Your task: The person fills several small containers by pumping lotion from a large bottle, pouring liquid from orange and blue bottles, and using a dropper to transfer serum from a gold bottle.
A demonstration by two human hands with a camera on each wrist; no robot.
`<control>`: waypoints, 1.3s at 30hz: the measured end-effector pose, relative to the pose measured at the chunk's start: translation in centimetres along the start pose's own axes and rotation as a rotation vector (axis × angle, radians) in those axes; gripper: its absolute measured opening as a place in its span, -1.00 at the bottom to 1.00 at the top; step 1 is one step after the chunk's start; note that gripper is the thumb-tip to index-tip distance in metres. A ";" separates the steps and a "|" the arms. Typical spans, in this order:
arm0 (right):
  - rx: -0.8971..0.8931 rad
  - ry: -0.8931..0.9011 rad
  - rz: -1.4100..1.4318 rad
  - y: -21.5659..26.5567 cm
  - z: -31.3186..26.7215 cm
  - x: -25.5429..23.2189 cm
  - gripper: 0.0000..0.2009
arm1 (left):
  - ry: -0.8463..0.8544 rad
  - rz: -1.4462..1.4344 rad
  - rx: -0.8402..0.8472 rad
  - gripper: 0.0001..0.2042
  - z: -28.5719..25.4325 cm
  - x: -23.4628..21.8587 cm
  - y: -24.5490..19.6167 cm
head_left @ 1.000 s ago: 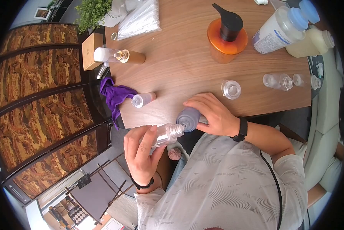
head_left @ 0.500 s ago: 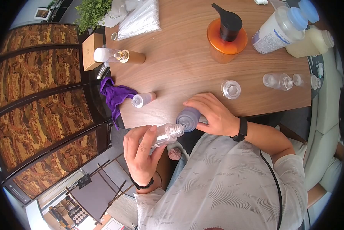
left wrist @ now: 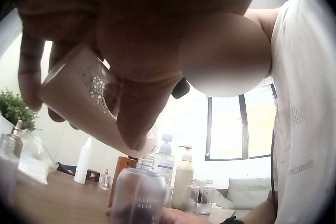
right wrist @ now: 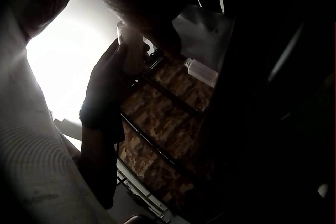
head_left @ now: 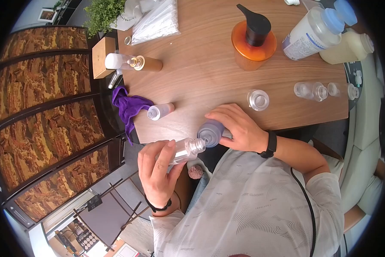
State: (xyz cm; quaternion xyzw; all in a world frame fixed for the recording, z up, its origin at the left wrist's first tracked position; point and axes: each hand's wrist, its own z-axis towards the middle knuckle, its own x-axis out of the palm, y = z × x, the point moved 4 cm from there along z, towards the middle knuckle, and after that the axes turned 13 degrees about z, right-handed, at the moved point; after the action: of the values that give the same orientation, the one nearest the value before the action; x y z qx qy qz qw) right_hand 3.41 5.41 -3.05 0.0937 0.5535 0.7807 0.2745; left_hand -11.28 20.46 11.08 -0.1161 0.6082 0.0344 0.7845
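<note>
My left hand (head_left: 154,175) grips a clear bottle (head_left: 181,151), tilted so its threaded neck points right and down. That neck sits right over the mouth of a translucent purple-grey bottle (head_left: 211,130) at the table's near edge. Around this second bottle curl the thumb and fingers of my right hand (head_left: 242,132). In the left wrist view, the tilted bottle (left wrist: 79,100) has bubbles inside and slopes toward the open neck of the upright bottle (left wrist: 137,195), which is lettered "ACID". The right wrist view is dark, with the left hand's bottle (right wrist: 131,50) faintly visible.
Left on the table (head_left: 192,77) are a small pinkish-white bottle (head_left: 161,111), a purple cloth (head_left: 130,107) and a gold dropper bottle (head_left: 149,64). Rightward stand an uncapped clear bottle (head_left: 258,100), an orange pump bottle (head_left: 252,47), large blue-capped bottle (head_left: 310,34) and small clear bottles (head_left: 308,91).
</note>
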 end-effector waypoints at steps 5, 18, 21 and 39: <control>-0.006 -0.005 0.004 0.0 -0.1 0.0 -0.33 | 0.001 0.003 0.001 -0.35 0.0 0.0 0.0; -0.002 -0.001 0.004 0.0 0.0 0.0 -0.32 | 0.008 -0.001 -0.002 -0.34 0.1 -0.1 0.0; -0.001 -0.002 0.014 0.1 0.0 -0.1 -0.29 | 0.008 -0.001 0.001 -0.34 0.1 -0.1 -0.1; -0.005 -0.007 0.012 0.0 0.0 0.0 -0.29 | 0.025 0.016 -0.005 -0.35 0.3 -0.4 -0.3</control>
State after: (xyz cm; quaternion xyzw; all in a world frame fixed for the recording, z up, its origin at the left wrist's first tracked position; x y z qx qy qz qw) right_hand 3.41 5.34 -3.02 0.0990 0.5499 0.7836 0.2717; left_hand -11.06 20.25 11.54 -0.1135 0.6186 0.0408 0.7764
